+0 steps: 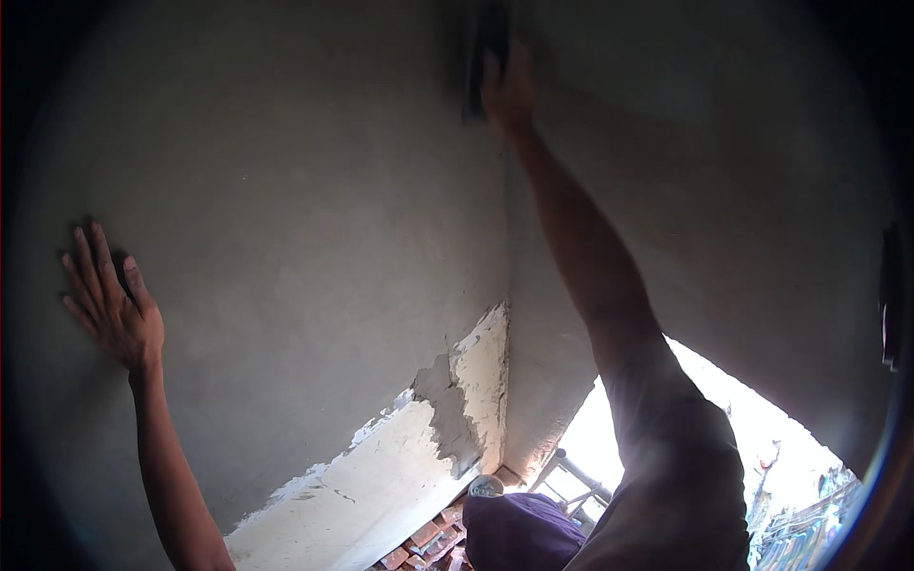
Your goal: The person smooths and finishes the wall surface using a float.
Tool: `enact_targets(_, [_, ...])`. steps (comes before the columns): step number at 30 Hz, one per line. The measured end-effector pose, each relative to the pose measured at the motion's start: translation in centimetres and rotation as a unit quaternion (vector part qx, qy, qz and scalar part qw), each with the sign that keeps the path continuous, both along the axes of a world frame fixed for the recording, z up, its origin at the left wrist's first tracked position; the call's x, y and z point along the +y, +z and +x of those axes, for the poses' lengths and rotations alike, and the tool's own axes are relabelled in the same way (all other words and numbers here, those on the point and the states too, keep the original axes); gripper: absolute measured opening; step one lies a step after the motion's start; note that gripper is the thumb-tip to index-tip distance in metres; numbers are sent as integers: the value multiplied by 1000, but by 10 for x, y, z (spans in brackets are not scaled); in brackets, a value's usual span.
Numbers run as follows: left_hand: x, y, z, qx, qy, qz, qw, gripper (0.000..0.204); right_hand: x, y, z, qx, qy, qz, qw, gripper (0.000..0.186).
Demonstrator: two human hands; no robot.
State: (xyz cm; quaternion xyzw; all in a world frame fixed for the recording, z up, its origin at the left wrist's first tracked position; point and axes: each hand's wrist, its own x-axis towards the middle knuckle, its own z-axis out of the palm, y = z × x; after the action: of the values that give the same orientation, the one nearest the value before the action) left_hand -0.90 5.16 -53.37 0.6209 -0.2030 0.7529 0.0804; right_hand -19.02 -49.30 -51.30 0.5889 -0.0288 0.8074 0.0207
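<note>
High up at the inner corner, my right hand [511,95] grips a dark, long, flat plastering float [490,57]. The float lies close along the line where two walls meet, and motion blurs both it and the fingers. Far to the left, my left hand [116,309] rests palm-down on the grey plastered wall [305,209] with its fingers spread and nothing in it. Lower on that wall the grey coat ends in a ragged edge above a pale bare patch [352,495]. A darker grey smear [447,409] runs across the patch near the corner.
Several reddish bricks [433,542] lie below the wall. Beside them are purple cloth [524,533] and a small round pale thing [486,485] I cannot make out. A bright opening [595,438] with bars lies under my right arm. A dark object [891,295] stands at the right rim.
</note>
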Motion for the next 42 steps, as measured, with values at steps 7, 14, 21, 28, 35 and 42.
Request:
enact_targets(7, [-10,-2,0,-15,11,-2,1000,61,-21,32,18,92,-57,133,985,50])
enact_targets(14, [-7,-2,-1,-18,16,-3,1000,59,44,-255,14,162,-41,181,969,55])
enact_targets(21, [1,-5,5,-3,26,5,1000,63,21,-70,7,3,6,59,998,53])
enact_targets(28, [-3,-2,-1,-2,52,-5,999,64,-17,51,16,68,-31,98,992,49])
enact_targets(35, [-7,-6,3,-7,34,-10,999,60,37,-244,6,159,-4,142,977,52])
enact_targets(42, [5,-8,-1,-3,12,-10,1000,62,25,-115,-3,34,39,48,997,50])
